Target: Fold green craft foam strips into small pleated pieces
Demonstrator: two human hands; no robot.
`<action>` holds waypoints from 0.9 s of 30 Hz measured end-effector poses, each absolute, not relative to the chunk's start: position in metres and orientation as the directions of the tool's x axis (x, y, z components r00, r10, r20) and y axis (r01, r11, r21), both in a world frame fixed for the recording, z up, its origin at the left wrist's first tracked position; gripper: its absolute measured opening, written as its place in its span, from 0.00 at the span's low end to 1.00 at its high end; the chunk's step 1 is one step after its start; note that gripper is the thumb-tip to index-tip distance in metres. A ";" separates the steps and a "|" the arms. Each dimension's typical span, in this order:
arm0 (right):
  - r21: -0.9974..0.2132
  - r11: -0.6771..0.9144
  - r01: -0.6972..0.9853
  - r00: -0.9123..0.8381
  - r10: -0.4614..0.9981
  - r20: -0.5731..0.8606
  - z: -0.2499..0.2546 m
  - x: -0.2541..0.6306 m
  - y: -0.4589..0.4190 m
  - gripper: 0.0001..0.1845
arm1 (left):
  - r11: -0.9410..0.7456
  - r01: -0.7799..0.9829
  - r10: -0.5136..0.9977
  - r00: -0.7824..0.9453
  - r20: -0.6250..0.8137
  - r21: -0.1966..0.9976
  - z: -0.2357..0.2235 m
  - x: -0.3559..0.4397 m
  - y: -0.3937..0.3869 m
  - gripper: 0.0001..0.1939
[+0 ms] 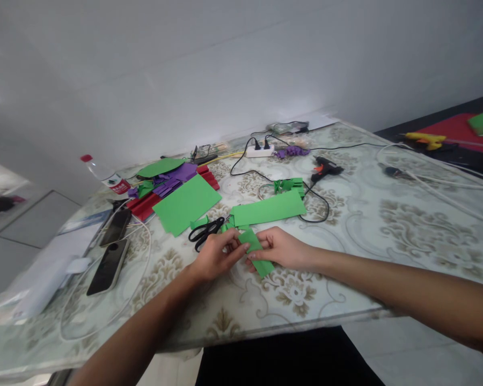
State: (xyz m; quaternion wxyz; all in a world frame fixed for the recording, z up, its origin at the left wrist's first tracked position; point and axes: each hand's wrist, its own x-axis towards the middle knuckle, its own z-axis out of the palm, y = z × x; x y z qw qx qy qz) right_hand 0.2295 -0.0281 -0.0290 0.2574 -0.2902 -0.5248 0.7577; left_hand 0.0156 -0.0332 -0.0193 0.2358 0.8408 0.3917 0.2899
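The left hand [220, 253] and right hand [279, 249] pinch a flat green rectangular strip [262, 266] over the near, flower-patterned desk [165, 284]; far left, a clear plastic bottle's [100, 169] red-and-white label [119, 184] is unreadable.

Below the near edge of the table [354, 230], we wear plain black clothing [285, 359], so dark that its folds and seams are hard to make out; its right side ends in a clean slant. Our left forearm [145, 321] and right forearm [366, 273] are bare and slim, narrowing smoothly toward the wrists. Our left hand [217, 254] and right hand [282, 249] are bare too, with slender fingers.
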 end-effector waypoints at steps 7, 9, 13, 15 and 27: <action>-0.942 -0.324 -0.089 -0.696 0.697 -0.174 -0.029 0.229 -0.028 0.24 | -0.593 0.545 0.796 0.510 0.327 0.593 -0.018 0.016 -0.033 0.12; -0.943 -0.321 -0.085 -0.702 0.691 -0.172 -0.029 0.229 -0.028 0.25 | -0.589 0.554 0.802 0.488 0.343 0.588 -0.018 0.015 -0.032 0.11; -0.944 -0.321 -0.075 -0.711 0.681 -0.175 -0.030 0.229 -0.028 0.26 | -0.589 0.545 0.804 0.470 0.365 0.596 -0.017 0.013 -0.030 0.10; -0.946 -0.316 -0.072 -0.718 0.675 -0.171 -0.030 0.229 -0.029 0.26 | -0.597 0.524 0.794 0.493 0.355 0.607 -0.016 0.013 -0.030 0.10; -0.971 -0.240 -0.019 -0.712 0.685 -0.155 -0.032 0.230 -0.028 0.25 | -0.572 0.527 0.800 0.525 0.289 0.628 -0.015 0.015 -0.031 0.14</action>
